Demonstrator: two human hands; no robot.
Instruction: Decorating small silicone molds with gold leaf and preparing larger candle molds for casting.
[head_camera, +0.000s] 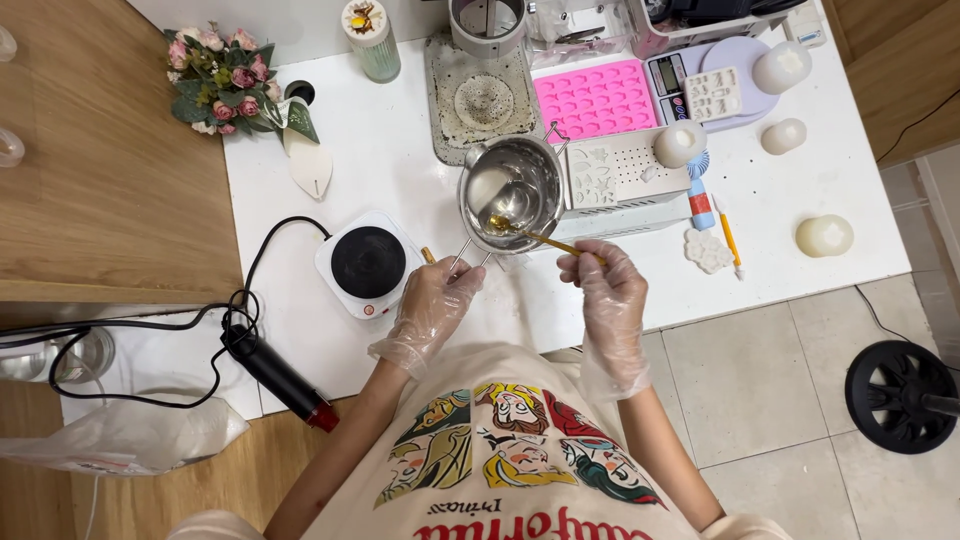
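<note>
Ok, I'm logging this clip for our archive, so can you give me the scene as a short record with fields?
Setting: white table beside a wooden counter
Left hand: gloved, grip on the handle of a small steel pot
Right hand: gloved, holding a gold spoon whose bowl is in the pot
Left of the pot: small hot plate, nothing on it
Behind the pot: pink mould tray, white mould
Right side: round white candles

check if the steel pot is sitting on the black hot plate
Apart. The head view shows the steel pot held by its handle in the left hand, with bare white table between it and the hot plate.
</note>
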